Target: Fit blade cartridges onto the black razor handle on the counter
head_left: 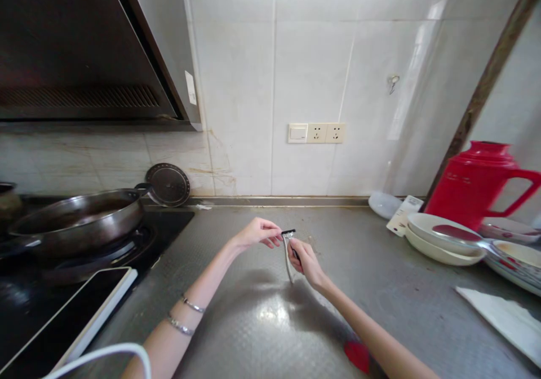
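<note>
Fingertips of my left hand are closed on the left end of a thin black strip, held above the metal counter. Something small and shiny shows just under the strip, and a pale cord-like length hangs below it, between my hands. My right hand is wrapped round a slim black piece, most of it hidden by the fingers. Whether that black piece joins the strip or the pale length, I cannot tell. Two bracelets circle my left forearm.
A pan stands on the black hob at left, beside a phone-like slab and white cable. At right are a red thermos, stacked bowls and white paper. Wall sockets face me.
</note>
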The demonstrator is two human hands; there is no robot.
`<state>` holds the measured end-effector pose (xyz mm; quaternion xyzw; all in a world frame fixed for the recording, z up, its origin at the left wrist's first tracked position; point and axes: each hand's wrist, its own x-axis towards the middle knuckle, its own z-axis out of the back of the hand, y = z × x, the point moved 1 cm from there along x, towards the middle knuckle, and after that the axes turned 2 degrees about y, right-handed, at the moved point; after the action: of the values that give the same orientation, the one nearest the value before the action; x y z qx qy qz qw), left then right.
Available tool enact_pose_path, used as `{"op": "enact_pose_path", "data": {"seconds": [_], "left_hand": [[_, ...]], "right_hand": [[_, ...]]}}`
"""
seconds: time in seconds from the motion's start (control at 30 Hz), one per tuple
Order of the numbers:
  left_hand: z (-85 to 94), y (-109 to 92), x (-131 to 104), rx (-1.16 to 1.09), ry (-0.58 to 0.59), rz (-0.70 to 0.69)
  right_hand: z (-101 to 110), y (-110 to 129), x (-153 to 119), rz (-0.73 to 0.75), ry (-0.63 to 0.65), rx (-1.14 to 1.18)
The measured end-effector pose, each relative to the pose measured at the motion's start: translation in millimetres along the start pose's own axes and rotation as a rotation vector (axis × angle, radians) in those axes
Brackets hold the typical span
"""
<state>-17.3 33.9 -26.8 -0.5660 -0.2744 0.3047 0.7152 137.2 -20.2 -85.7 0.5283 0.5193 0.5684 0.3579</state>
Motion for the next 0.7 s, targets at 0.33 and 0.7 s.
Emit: {"op": "enact_pose_path", "data": {"seconds": [0.33,0.7], "left_hand": [[-7.8,11.2,8.4,-0.180,-0.102,0.017],[0.7,28.3,19.4,-0.109,-0.346,-0.042]], "right_hand": [[6.1,-9.5,2.9,0.032,-0.023,-0.073],[13.5,-9.3,6.7,0.039,-0.072,-0.039]]}}
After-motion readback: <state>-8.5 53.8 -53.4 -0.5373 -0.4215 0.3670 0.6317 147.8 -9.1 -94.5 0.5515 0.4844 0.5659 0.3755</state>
